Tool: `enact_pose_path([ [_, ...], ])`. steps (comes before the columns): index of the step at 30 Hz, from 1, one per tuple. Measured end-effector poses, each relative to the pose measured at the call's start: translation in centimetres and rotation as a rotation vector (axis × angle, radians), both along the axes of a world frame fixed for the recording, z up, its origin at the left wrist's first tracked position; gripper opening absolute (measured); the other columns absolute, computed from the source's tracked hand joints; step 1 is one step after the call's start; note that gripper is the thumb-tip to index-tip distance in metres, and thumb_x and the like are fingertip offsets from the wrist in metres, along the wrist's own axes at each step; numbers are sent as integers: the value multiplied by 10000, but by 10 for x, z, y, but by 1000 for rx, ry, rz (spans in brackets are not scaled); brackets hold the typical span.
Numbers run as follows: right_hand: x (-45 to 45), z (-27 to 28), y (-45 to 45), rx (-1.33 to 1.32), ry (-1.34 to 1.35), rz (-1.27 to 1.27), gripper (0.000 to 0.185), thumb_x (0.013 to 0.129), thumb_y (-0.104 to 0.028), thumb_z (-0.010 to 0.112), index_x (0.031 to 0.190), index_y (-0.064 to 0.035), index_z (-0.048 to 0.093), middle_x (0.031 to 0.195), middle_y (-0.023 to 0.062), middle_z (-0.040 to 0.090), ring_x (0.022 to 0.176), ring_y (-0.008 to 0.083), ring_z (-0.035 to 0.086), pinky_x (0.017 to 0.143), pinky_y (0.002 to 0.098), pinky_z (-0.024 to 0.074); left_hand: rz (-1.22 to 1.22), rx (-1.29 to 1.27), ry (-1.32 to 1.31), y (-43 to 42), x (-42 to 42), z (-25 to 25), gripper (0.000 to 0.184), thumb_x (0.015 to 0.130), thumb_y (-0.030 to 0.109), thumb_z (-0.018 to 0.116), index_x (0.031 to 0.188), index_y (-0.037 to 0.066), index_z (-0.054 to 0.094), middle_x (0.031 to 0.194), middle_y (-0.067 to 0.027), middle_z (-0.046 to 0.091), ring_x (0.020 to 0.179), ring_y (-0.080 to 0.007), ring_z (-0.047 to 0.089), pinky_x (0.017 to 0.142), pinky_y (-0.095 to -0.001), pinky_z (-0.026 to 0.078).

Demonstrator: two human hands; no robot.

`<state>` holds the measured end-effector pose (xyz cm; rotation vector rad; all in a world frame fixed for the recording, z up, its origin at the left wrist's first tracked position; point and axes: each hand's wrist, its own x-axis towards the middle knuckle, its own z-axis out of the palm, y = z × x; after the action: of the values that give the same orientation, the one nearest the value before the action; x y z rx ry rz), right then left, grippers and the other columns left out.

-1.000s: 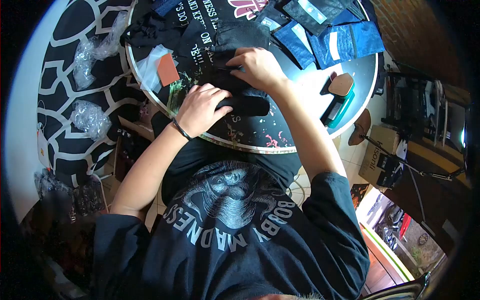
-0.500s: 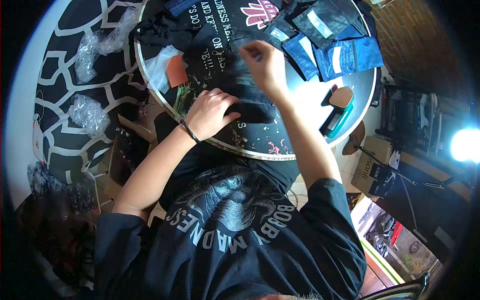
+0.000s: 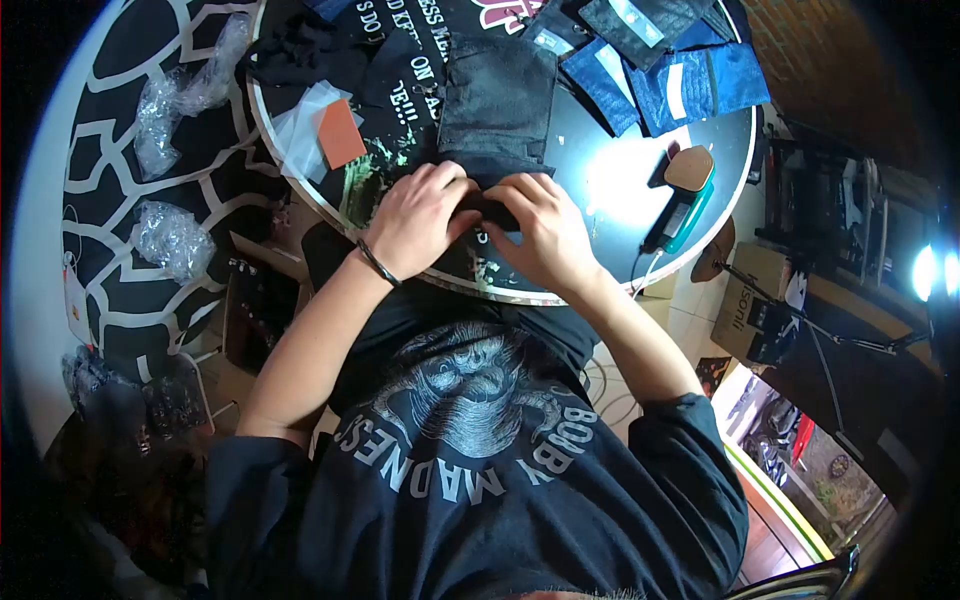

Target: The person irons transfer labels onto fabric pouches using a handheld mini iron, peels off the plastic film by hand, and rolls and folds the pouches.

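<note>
A black piece of cloth [image 3: 497, 100] lies flat near the front of the round table, its near end bunched or folded. My left hand [image 3: 425, 205], with a dark band at the wrist, has its fingers curled over the left corner of that near end. On the other side, my right hand [image 3: 545, 225] grips the right part of the same edge. Both thumbs point inward, a short gap apart, with dark cloth showing between them. The fingertips are partly hidden in the folds.
Left of the cloth are an orange card [image 3: 342, 133] and thin whitish sheets [image 3: 298, 130]. Blue and black fabric pieces with white labels [image 3: 690, 90] pile up at the back right. A green tool with a tan top [image 3: 690, 195] lies near the right rim of the table [image 3: 600, 180].
My right hand has come down toward me from above the cloth and now holds its near edge beside my left hand. The cloth lies more spread out. The whole view has shifted slightly.
</note>
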<state>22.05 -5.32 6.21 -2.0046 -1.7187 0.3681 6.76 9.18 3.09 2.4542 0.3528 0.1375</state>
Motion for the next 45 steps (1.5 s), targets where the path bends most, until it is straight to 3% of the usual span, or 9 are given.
enact_pose_path([
  [9,-5,-32,-20,24,-13,-88,573,762,-103,788,1293,-30,585,1256,140,635,1193,327,602,1064,419,457,-111,50,116,8,15,11,283,932,192,678,1175,48,660,1105,-105,626,1093,-309,600,948,-442,486],
  [13,6,-29,-15,24,86,-59,480,773,-72,758,1217,-4,591,1196,163,657,1147,352,613,1022,439,471,27,279,-131,-23,13,16,481,857,149,714,1310,45,592,1235,-124,591,1186,-315,571,1026,-430,450],
  [21,40,-40,-5,102,383,122,421,787,-79,761,1156,5,577,1065,221,694,1036,423,654,935,472,522,-19,390,-123,-31,12,-17,490,868,159,688,1301,-6,527,1235,-145,594,1228,-327,551,1068,-469,409],
  [27,54,-31,-3,-56,574,87,393,822,-146,799,1155,-10,640,1067,200,703,994,405,683,866,452,559,1,245,-41,-20,21,-12,267,940,196,633,1134,15,601,1094,-147,623,1063,-337,579,934,-448,478],
  [28,55,-30,-2,-97,579,98,381,820,-171,809,1141,-17,673,1061,190,704,981,399,687,862,453,561,23,299,-136,-19,23,-18,193,961,249,631,1007,63,611,971,-111,635,946,-302,604,837,-427,499],
  [31,40,-29,-6,21,302,21,340,811,-210,817,1093,-44,725,1054,160,695,980,370,680,868,434,561,43,299,-141,-11,28,-23,171,972,237,617,940,70,603,887,-107,650,885,-302,625,808,-435,498],
  [35,25,-23,-11,129,27,36,514,730,-180,828,1201,-48,667,1091,130,670,1004,336,649,928,393,540,52,245,-154,-2,33,-27,186,1000,211,580,875,76,605,811,-111,655,823,-310,660,783,-438,494],
  [40,31,-35,-13,30,128,21,557,686,-119,836,1208,-45,658,1131,151,679,1057,354,657,957,416,531,121,222,-191,-12,33,-7,159,979,193,601,1061,62,641,1078,-128,618,931,-338,640,821,-434,496],
  [45,47,-34,1,-15,302,36,515,692,-116,830,1169,-1,671,1051,208,728,1002,402,694,912,443,558,60,424,-243,-7,29,-10,222,970,309,636,1052,103,642,1055,-70,616,936,-259,622,889,-408,456],
])
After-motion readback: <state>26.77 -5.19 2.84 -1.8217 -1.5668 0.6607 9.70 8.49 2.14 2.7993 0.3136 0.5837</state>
